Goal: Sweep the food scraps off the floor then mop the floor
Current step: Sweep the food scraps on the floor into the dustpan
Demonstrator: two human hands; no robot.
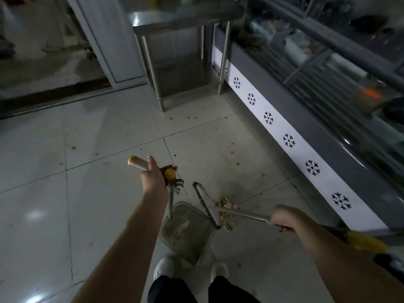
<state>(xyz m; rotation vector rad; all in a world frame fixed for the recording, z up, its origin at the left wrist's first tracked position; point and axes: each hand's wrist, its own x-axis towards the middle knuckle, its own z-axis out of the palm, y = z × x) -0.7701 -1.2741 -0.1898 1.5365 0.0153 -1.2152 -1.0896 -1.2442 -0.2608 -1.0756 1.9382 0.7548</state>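
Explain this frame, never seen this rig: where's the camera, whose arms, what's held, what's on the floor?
One wide-angle camera sits on a person's head, looking down; the bare arms are the wearer's own. The left hand grips the upright pole of a grey long-handled dustpan, whose tray rests on the pale tiled floor. A second pale handle with a yellow cap also sticks out of that hand; what it belongs to is hidden. The right hand grips a metal-handled broom with a narrow dark head, set against a pile of beige food scraps beside the tray. Small yellowish spots dot the tiles. A stainless steel table stands ahead, a grey glass-topped cabinet with a white snowflake band on the right.
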